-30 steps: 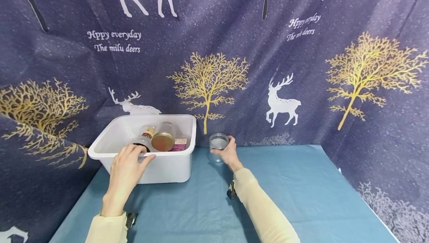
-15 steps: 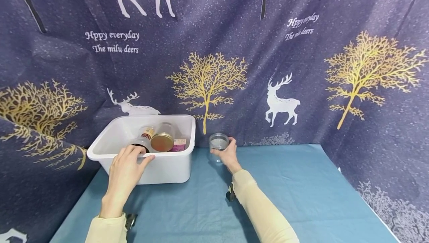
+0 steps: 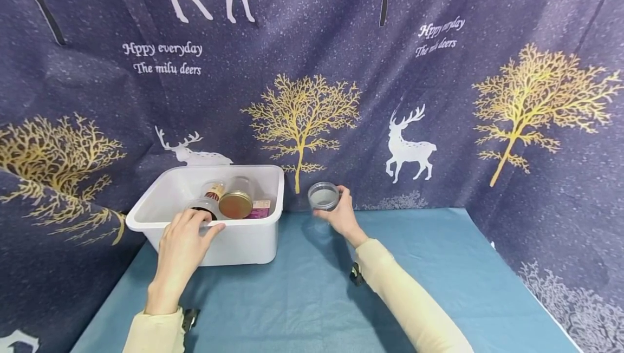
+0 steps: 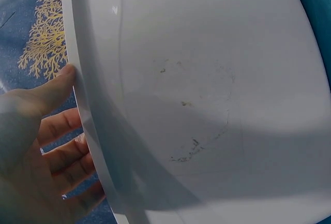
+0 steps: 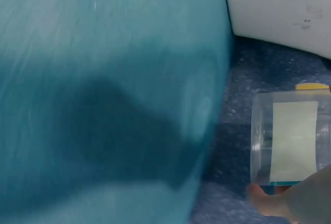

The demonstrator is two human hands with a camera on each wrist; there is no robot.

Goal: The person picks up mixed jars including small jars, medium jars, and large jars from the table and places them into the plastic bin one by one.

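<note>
In the head view, my right hand (image 3: 343, 215) holds a clear jar (image 3: 323, 196) by its side, above the table's back edge and right of the bin. A pale label shows on the clear jar (image 5: 295, 144) in the right wrist view; the jar is raised off the cloth. My left hand (image 3: 182, 242) grips the front rim of a white plastic bin (image 3: 244, 247), thumb along the outside and fingers over the edge. The left wrist view shows the thumb and fingers of the left hand (image 4: 51, 141) at the bin's rim (image 4: 85, 110).
Inside the bin lie a jar with a gold lid (image 3: 236, 204), another clear container with a dark end (image 3: 202, 209), a small container with a printed label (image 3: 214, 190) and a purple box (image 3: 260, 209). A patterned curtain (image 3: 439, 87) hangs behind the blue tablecloth (image 3: 302, 299).
My right hand has lifted the clear jar off the table and shifted it slightly right, tilting its top toward the camera. The left hand stays on the bin's rim.
</note>
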